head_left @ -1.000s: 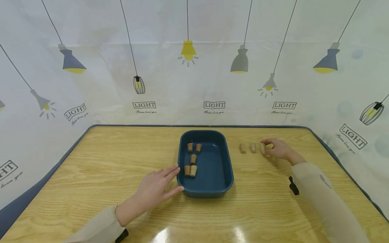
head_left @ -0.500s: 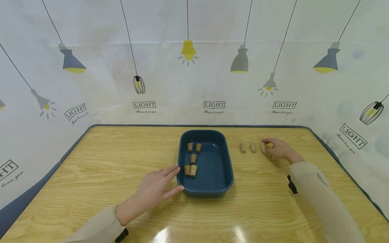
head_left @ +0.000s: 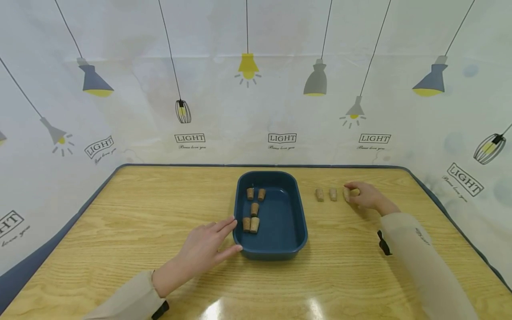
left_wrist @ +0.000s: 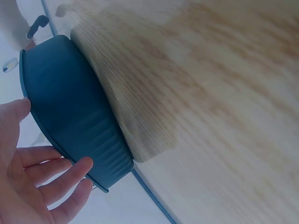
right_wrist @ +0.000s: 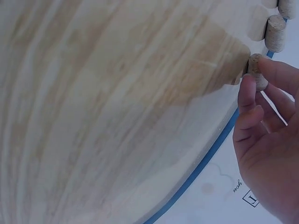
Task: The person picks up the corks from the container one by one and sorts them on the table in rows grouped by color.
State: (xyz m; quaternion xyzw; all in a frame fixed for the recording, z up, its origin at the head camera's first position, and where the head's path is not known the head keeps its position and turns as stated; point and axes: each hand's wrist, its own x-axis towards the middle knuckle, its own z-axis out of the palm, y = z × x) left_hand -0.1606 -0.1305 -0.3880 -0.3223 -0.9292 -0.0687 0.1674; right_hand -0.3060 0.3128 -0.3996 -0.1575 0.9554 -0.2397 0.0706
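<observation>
Within the right hand (head_left: 367,196) a cork (head_left: 346,194) seems pinched.

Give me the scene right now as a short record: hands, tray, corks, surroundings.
Left hand: touches the left rim of the tray
Right hand: pinches the end cork
Tray contents: four brown corks and one paler cork, all left of middle
Outside tray: two pale corks on the table, between tray and right hand, in line with the end cork
Backdrop: printed lamps, LIGHT signs
</observation>
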